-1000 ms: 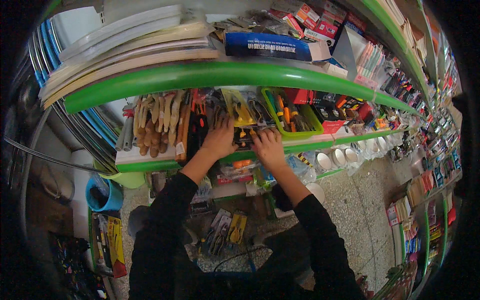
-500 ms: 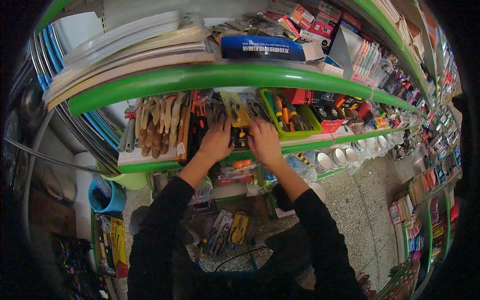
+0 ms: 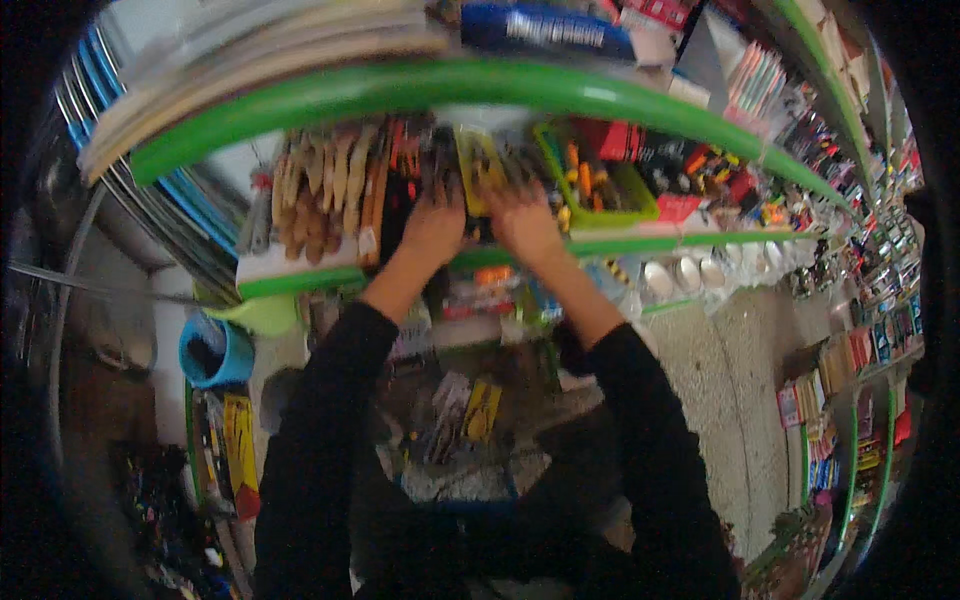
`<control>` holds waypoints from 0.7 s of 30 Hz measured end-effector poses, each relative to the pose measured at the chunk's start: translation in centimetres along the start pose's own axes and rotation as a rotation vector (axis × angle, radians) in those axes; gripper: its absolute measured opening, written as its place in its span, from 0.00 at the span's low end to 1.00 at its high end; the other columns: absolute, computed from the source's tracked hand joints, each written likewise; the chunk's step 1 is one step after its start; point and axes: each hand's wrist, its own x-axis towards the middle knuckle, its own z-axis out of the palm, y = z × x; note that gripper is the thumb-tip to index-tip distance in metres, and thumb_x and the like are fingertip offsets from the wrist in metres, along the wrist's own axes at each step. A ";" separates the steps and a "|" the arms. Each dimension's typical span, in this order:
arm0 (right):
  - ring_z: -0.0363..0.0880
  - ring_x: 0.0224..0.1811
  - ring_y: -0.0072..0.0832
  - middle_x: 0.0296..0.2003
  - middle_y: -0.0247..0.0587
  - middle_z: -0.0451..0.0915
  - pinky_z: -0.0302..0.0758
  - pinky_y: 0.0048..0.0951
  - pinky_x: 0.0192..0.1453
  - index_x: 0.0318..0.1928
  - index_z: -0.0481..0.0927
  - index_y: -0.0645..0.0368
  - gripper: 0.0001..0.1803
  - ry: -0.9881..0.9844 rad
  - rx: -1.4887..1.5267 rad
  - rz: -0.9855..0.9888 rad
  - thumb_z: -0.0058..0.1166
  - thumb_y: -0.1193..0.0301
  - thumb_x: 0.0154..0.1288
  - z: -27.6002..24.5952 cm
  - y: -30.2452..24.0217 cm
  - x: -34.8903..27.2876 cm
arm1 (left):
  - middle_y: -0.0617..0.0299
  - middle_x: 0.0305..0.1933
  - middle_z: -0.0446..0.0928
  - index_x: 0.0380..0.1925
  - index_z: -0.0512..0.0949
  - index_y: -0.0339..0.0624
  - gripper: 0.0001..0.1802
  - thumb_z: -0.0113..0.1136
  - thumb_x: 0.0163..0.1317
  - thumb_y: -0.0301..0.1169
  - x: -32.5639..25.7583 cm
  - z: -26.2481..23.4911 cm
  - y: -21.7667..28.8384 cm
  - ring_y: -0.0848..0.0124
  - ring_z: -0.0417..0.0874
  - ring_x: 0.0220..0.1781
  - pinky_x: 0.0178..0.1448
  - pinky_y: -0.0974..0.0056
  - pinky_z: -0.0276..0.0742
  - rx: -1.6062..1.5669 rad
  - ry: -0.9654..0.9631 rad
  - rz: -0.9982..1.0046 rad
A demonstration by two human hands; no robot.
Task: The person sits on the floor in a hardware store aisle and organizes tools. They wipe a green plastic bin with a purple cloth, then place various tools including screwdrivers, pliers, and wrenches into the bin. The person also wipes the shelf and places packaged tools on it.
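Both my hands reach into the shelf under the green upper edge, fingers slightly blurred. My left hand lies over dark packaged tools, its fingers stretched away from me. My right hand rests beside it with fingers spread over the lower end of a yellow-backed package and the clear-wrapped tools to its right. Neither hand visibly grips anything; what lies beneath the palms is hidden. Left of my hands are red-and-black handled tools. Right of them stands a yellow-green basket of orange- and black-handled tools.
Wooden-handled brushes lie at the left of the shelf. The thick green shelf edge arches above my hands. Below are a blue bucket, packaged tools near my lap and round white items. More stocked shelves stand at right.
The view has tilted, so the shelf sits higher in the picture. My hands have moved farther in from the shelf's front, and their fingers have straightened over the packages.
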 end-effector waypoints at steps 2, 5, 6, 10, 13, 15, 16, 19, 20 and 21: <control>0.69 0.52 0.39 0.49 0.44 0.71 0.58 0.46 0.60 0.56 0.65 0.57 0.27 0.142 0.018 0.035 0.50 0.71 0.53 -1.2 0.4 -1.6 | 0.42 0.58 0.61 0.55 0.61 0.32 0.39 0.64 0.46 0.41 -0.8 0.3 1.5 0.51 0.64 0.60 0.62 0.54 0.59 0.021 0.247 0.022; 0.67 0.50 0.41 0.47 0.48 0.70 0.60 0.43 0.57 0.54 0.66 0.59 0.26 0.228 0.371 0.057 0.53 0.72 0.52 -5.8 -1.8 -4.2 | 0.42 0.57 0.63 0.55 0.61 0.36 0.34 0.62 0.50 0.38 -5.8 -3.1 2.7 0.50 0.64 0.59 0.62 0.49 0.56 -0.411 0.461 0.095; 0.69 0.44 0.44 0.40 0.48 0.71 0.65 0.40 0.49 0.49 0.68 0.60 0.22 0.318 0.504 0.054 0.55 0.74 0.51 -4.6 -3.6 -5.3 | 0.49 0.47 0.71 0.44 0.71 0.39 0.21 0.61 0.49 0.33 -9.1 -2.3 2.3 0.54 0.72 0.48 0.51 0.51 0.68 -0.520 0.623 0.098; 0.72 0.33 0.43 0.31 0.43 0.74 0.69 0.36 0.36 0.35 0.72 0.58 0.11 0.169 0.590 0.384 0.56 0.77 0.48 -0.1 -8.3 -16.2 | 0.61 0.27 0.74 0.22 0.72 0.45 0.06 0.59 0.44 0.29 -20.0 4.8 6.0 0.64 0.75 0.23 0.25 0.59 0.73 -0.663 0.308 0.467; 0.73 0.33 0.43 0.31 0.46 0.74 0.70 0.37 0.36 0.35 0.73 0.59 0.09 -0.026 0.714 0.617 0.54 0.74 0.51 7.0 -12.4 -23.5 | 0.56 0.31 0.76 0.28 0.75 0.43 0.09 0.58 0.47 0.33 -25.0 12.7 8.0 0.59 0.78 0.31 0.33 0.55 0.75 -0.531 -0.457 0.444; 0.74 0.34 0.43 0.32 0.48 0.75 0.71 0.39 0.36 0.38 0.74 0.60 0.11 -0.419 0.748 0.822 0.54 0.69 0.55 12.2 -14.8 -28.1 | 0.52 0.34 0.76 0.34 0.76 0.40 0.14 0.56 0.50 0.36 -26.7 16.9 8.2 0.56 0.78 0.35 0.38 0.52 0.74 -0.477 -0.875 0.289; 0.75 0.34 0.44 0.33 0.49 0.76 0.71 0.40 0.37 0.40 0.74 0.61 0.13 -0.717 0.776 0.910 0.54 0.66 0.57 14.0 -15.8 -30.1 | 0.50 0.35 0.76 0.37 0.75 0.38 0.17 0.56 0.52 0.38 -26.9 18.0 8.0 0.54 0.78 0.36 0.39 0.51 0.74 -0.511 -1.002 0.190; 0.76 0.34 0.39 0.33 0.48 0.77 0.72 0.39 0.37 0.42 0.74 0.62 0.18 -0.388 1.448 1.194 0.56 0.61 0.57 21.0 -19.4 -40.4 | 0.45 0.38 0.74 0.44 0.72 0.33 0.24 0.53 0.56 0.44 -27.6 22.1 7.9 0.52 0.77 0.39 0.42 0.50 0.73 -0.552 -1.052 0.039; 0.76 0.34 0.37 0.33 0.47 0.78 0.72 0.39 0.37 0.42 0.74 0.62 0.20 -0.241 1.631 1.245 0.56 0.59 0.57 22.6 -21.0 -43.4 | 0.43 0.39 0.74 0.45 0.71 0.32 0.26 0.53 0.57 0.45 -28.4 23.9 7.8 0.51 0.76 0.40 0.43 0.50 0.73 -0.555 -1.019 0.003; 0.76 0.34 0.35 0.32 0.46 0.78 0.72 0.38 0.37 0.42 0.74 0.63 0.21 -0.275 1.685 1.296 0.57 0.59 0.56 22.3 -22.3 -44.2 | 0.43 0.40 0.73 0.47 0.69 0.32 0.28 0.53 0.57 0.47 -29.9 25.6 7.4 0.51 0.76 0.41 0.44 0.50 0.73 -0.588 -1.020 -0.072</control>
